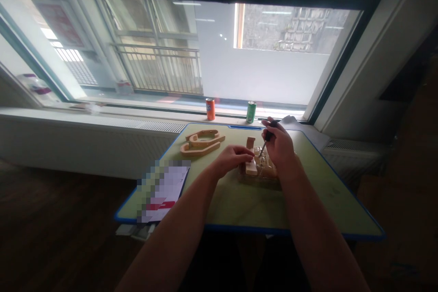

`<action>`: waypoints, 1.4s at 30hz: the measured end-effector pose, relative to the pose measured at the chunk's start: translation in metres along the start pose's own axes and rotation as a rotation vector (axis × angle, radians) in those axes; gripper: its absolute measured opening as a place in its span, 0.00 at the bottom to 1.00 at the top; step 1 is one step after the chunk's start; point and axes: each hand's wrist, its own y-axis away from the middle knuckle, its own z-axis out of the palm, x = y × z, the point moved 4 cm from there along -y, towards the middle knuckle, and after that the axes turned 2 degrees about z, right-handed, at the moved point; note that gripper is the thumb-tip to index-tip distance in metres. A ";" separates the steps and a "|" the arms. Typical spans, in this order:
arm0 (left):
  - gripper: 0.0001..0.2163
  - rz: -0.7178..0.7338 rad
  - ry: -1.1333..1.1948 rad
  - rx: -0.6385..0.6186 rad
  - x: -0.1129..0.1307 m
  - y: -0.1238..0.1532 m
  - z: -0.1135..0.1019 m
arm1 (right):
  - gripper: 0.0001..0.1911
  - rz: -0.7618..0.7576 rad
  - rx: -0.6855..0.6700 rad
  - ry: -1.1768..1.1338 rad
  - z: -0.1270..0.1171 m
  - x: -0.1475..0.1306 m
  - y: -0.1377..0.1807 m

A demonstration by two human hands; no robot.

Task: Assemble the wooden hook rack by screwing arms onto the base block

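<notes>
Black-handled, the screwdriver is gripped in my right hand, its metal shaft slanting down to the left. The tip points into a clear plastic tray with compartments; what it touches there is too small to tell. My left hand has its fingers closed on a pale wooden piece with a curved upper end, which lies at the tray's left side. Two wooden frames with angled, rounded outlines rest at the back left of the table, one overlapping the other.
The yellow-green table has a blue edge. A partly pixelated paper lies at its left. On the windowsill behind stand an orange can and a green can. White radiators run under the window.
</notes>
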 end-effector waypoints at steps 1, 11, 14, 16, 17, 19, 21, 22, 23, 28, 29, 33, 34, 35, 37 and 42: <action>0.13 -0.001 -0.005 0.010 0.000 0.000 -0.001 | 0.16 0.017 -0.028 -0.008 0.004 -0.001 0.002; 0.08 0.212 -0.173 0.239 -0.012 -0.002 0.002 | 0.08 0.157 -0.219 -0.189 0.015 -0.002 0.011; 0.07 0.259 -0.310 0.270 -0.013 -0.001 0.007 | 0.09 0.142 -0.202 -0.180 0.014 -0.004 0.011; 0.08 0.275 -0.389 0.276 -0.012 0.000 0.009 | 0.10 0.131 -0.191 -0.121 0.015 -0.006 0.012; 0.08 0.279 -0.413 0.277 -0.012 0.000 0.009 | 0.10 0.127 -0.190 -0.095 0.016 -0.007 0.013; 0.08 0.283 -0.440 0.282 -0.011 0.000 0.010 | 0.10 0.127 -0.205 -0.074 0.017 -0.008 0.014; 0.08 0.278 -0.457 0.287 -0.011 0.000 0.010 | 0.09 0.125 -0.220 -0.072 0.018 -0.008 0.015; 0.08 0.274 -0.466 0.290 -0.011 0.001 0.010 | 0.09 0.122 -0.220 -0.064 0.018 -0.008 0.015; 0.08 0.268 -0.475 0.294 -0.010 0.001 0.010 | 0.09 0.117 -0.214 -0.051 0.018 -0.008 0.015; 0.08 0.263 -0.500 0.308 -0.009 0.001 0.011 | 0.10 0.110 -0.190 -0.030 0.016 -0.007 0.014; 0.08 0.266 -0.501 0.310 -0.009 0.001 0.011 | 0.09 0.115 -0.194 -0.039 0.016 -0.007 0.014; 0.07 0.285 -0.493 0.303 -0.010 0.001 0.012 | 0.09 0.148 -0.232 -0.073 0.017 -0.005 0.013; 0.07 0.289 -0.489 0.301 -0.010 0.001 0.012 | 0.09 0.152 -0.236 -0.075 0.017 -0.005 0.013; 0.08 0.290 -0.484 0.297 -0.010 0.001 0.012 | 0.08 0.155 -0.236 -0.075 0.018 -0.005 0.013; 0.08 0.287 -0.475 0.289 -0.010 0.001 0.012 | 0.06 0.164 -0.236 -0.080 0.018 -0.005 0.013; 0.09 0.270 -0.473 0.291 -0.010 0.001 0.012 | 0.09 0.138 -0.290 -0.061 0.021 -0.002 0.014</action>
